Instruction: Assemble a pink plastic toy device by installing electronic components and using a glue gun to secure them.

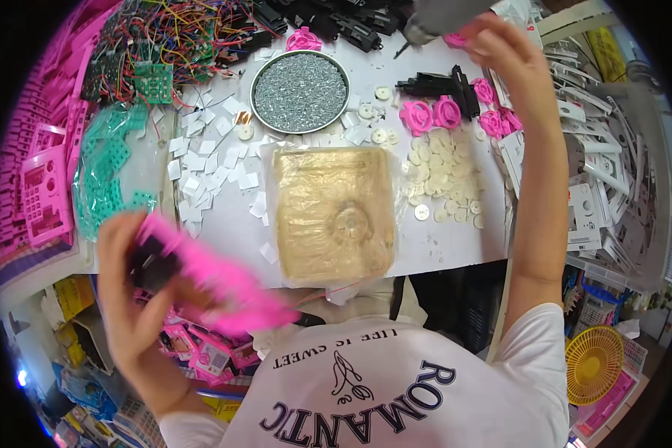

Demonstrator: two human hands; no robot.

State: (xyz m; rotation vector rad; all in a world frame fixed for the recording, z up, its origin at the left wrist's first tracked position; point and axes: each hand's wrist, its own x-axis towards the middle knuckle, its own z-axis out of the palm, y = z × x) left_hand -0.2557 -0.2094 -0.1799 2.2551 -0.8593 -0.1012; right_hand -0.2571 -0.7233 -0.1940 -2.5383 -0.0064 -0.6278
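At the lower left my left hand [127, 291] is closed around a bright pink toy housing [216, 280], tilted and blurred by motion. A black part [154, 265] shows in it between thumb and fingers. My right arm stretches to the far right of the table, where my right hand [511, 56] has its fingers loosely curved and apart. Close beside those fingers hangs a grey electric screwdriver [444, 19], its bit pointing down and left. Whether they touch it is hard to make out. In front of me lies a plastic-wrapped, tan rectangular block [332, 213] with a round hollow.
A round tin of small screws [300, 91] stands behind the block. White square pieces [209, 160] and pale discs [440, 168] lie scattered either side. Black mechanisms [437, 86], pink rings [446, 112], tangled wires [179, 45], green boards [112, 164] and white panels [601, 149] surround them.
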